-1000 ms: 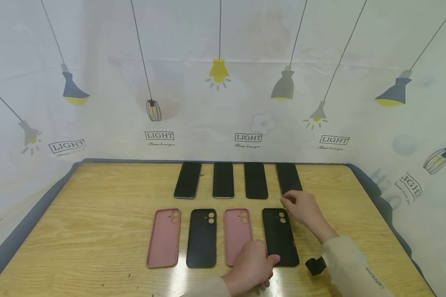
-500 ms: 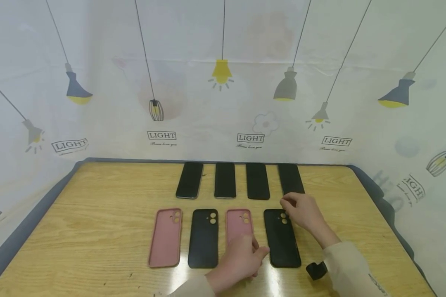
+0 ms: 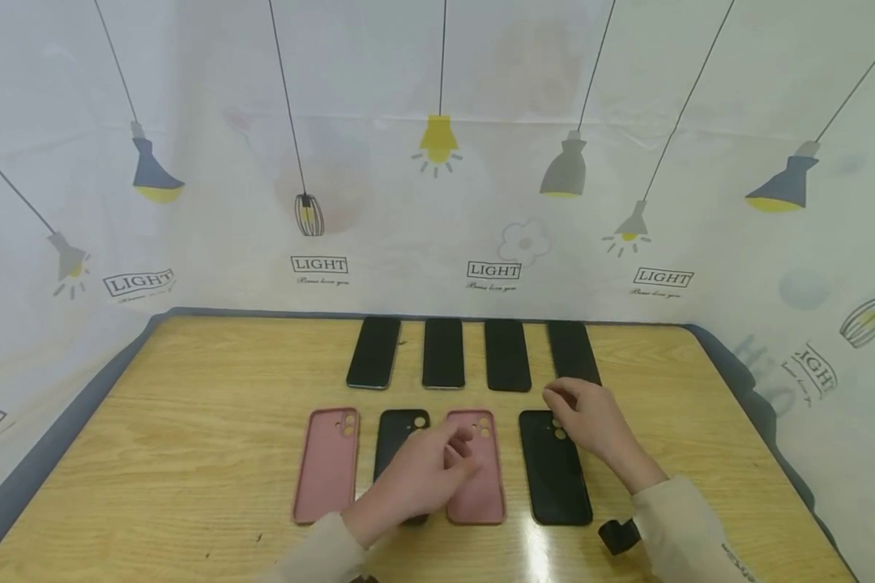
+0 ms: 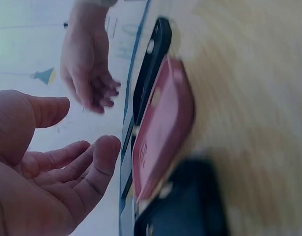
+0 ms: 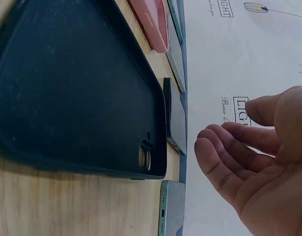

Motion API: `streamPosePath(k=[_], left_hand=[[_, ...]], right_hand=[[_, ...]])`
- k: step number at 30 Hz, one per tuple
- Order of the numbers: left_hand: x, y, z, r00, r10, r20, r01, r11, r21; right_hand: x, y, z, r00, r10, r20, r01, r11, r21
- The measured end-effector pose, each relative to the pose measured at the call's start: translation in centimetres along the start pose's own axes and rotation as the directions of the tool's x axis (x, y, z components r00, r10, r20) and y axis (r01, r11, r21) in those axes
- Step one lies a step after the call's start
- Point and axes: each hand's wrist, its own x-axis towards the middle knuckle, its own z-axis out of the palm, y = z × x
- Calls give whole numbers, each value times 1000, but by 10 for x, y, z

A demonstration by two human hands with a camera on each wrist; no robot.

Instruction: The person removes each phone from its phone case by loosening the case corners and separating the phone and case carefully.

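A row of phone cases lies on the table: a pink case (image 3: 326, 470) at the left, a dark case (image 3: 394, 441), a second pink case (image 3: 484, 494) and a black case (image 3: 557, 478) at the right. My left hand (image 3: 419, 474) hovers above the dark case and the second pink one, fingers loosely bent, holding nothing. By the top of the black case is my right hand (image 3: 594, 417), also holding nothing, its fingers relaxed in the right wrist view. Behind it lies a black phone (image 3: 573, 352), its near end partly hidden by that hand.
More black phones, a left one (image 3: 374, 352), a middle one (image 3: 443, 352) and another (image 3: 507, 355), lie along the back edge of the wooden table (image 3: 189, 421). A small black object (image 3: 618, 536) sits at the right sleeve. A printed curtain (image 3: 408, 243) stands behind.
My left hand has moved left from the black case's lower edge, over the second pink case, toward the dark one. My right hand stays almost in place; the cases and phones have not moved.
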Motion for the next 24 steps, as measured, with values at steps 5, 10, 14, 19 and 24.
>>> streamPosePath(k=[5, 10, 14, 19, 24], left_hand=[[1, -12, -20, 993, 93, -72, -81, 984, 158], [-1, -21, -37, 979, 132, -157, -76, 945, 319], [-3, -29, -55, 955, 206, -213, -88, 883, 461], [-2, -42, -76, 902, 362, -235, -140, 761, 633], [0, -53, -94, 866, 440, -238, -143, 674, 725]], right_hand=[[0, -3, -1, 997, -64, -39, 64, 998, -6], [2, -5, -1, 988, -138, -68, 138, 990, -7], [4, -6, 0, 983, -170, -68, 168, 985, -35], [6, -7, 0, 980, -188, -64, 183, 980, -73], [8, -10, 0, 976, -208, -67, 198, 971, -132]])
